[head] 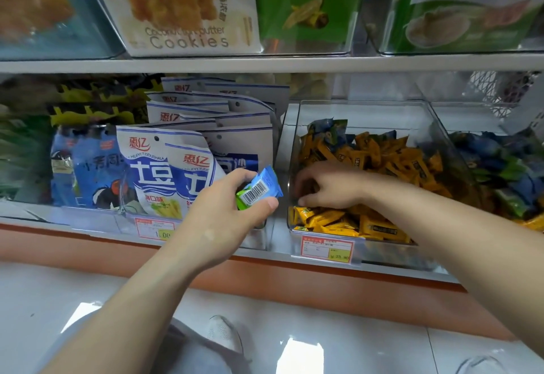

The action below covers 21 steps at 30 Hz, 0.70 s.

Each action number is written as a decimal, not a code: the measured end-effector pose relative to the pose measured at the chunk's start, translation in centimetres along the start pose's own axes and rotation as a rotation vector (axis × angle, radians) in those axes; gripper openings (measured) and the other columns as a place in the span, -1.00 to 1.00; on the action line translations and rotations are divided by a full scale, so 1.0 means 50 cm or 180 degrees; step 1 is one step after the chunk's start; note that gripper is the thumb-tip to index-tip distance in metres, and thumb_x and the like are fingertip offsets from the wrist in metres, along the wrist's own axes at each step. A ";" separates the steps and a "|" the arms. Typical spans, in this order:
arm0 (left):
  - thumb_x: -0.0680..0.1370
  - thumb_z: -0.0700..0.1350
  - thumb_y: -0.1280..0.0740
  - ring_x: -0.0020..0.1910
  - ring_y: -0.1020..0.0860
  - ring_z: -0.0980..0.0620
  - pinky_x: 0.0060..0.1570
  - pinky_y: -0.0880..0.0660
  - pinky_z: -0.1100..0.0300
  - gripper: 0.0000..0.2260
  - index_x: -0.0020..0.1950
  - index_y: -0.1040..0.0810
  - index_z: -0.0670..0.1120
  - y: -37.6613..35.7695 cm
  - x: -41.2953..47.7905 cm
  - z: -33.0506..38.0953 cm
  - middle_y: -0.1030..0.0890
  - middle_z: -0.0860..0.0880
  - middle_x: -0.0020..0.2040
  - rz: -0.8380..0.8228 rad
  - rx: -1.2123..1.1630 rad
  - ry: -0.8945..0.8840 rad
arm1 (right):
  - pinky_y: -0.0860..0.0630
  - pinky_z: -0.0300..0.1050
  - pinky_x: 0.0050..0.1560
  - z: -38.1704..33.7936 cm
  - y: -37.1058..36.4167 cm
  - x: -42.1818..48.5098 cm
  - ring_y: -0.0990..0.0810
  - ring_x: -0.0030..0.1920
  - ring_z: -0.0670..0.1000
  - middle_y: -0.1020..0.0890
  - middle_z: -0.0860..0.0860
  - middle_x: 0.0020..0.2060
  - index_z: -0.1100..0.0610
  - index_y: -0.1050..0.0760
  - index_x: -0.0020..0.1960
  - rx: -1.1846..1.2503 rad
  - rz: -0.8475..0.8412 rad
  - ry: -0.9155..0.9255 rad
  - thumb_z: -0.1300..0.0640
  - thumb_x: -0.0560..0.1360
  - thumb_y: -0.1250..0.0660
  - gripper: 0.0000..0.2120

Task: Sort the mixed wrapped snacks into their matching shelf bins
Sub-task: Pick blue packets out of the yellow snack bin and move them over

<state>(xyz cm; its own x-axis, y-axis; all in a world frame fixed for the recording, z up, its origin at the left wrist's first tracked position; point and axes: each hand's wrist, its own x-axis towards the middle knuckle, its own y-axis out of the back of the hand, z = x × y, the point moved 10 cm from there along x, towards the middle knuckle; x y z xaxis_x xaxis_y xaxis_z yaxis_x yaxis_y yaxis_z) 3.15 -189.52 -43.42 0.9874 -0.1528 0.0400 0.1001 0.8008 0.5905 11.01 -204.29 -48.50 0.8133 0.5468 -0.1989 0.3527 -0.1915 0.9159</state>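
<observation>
Head view: left hand [223, 210] pinches a blue-and-green wrapped snack [259, 189], barcode up, just left of the clear bin [295, 126]. Right hand [327, 187] reaches palm-down into that bin, fingers curled among its orange wrapped snacks [382, 156]; I cannot tell whether it grips one.
</observation>
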 end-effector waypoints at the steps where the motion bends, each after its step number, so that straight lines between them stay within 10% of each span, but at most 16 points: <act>1: 0.52 0.06 -0.40 -0.24 -0.62 0.23 -0.32 -0.54 0.30 -0.82 0.10 -0.51 0.15 -0.001 -0.001 0.001 -0.64 0.24 -0.12 -0.0024 0.0021 0.0000 | -0.55 -0.07 0.01 0.002 -0.002 0.003 -0.58 0.02 -0.04 -0.62 -0.09 0.01 -0.01 -0.60 0.13 -0.0008 -0.0036 -0.0010 -0.02 0.52 -0.38 -0.79; 9: 0.51 0.05 -0.41 -0.24 -0.62 0.17 -0.32 -0.61 0.16 -0.81 0.10 -0.52 0.15 0.003 -0.010 0.005 -0.64 0.20 -0.13 -0.0035 -0.0107 0.0020 | -0.48 -0.20 -0.04 -0.004 -0.003 0.006 -0.58 0.01 -0.10 -0.66 -0.14 -0.01 -0.04 -0.65 0.05 -0.0384 0.0123 0.0163 0.06 0.54 -0.37 -0.88; 21: 0.57 -0.10 -0.39 -0.11 -0.69 0.01 -0.19 -0.66 -0.02 -0.81 0.17 -0.53 0.03 -0.028 -0.035 0.080 -0.68 0.03 -0.05 0.0203 -0.1470 0.0082 | -0.49 -0.10 -0.11 0.037 0.175 -0.215 -0.57 -0.12 -0.06 -0.62 -0.10 -0.15 -0.07 -0.50 -0.06 0.1573 0.1849 -0.0299 -0.01 0.61 -0.21 -0.88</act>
<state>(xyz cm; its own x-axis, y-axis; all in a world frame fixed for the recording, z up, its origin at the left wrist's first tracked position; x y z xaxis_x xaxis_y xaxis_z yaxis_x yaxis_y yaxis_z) 0.80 -192.68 -41.07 0.9955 -0.0851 0.0410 0.0772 0.9830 0.1666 6.21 -213.34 -38.99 0.9594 0.1797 0.2175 0.0047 -0.7809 0.6246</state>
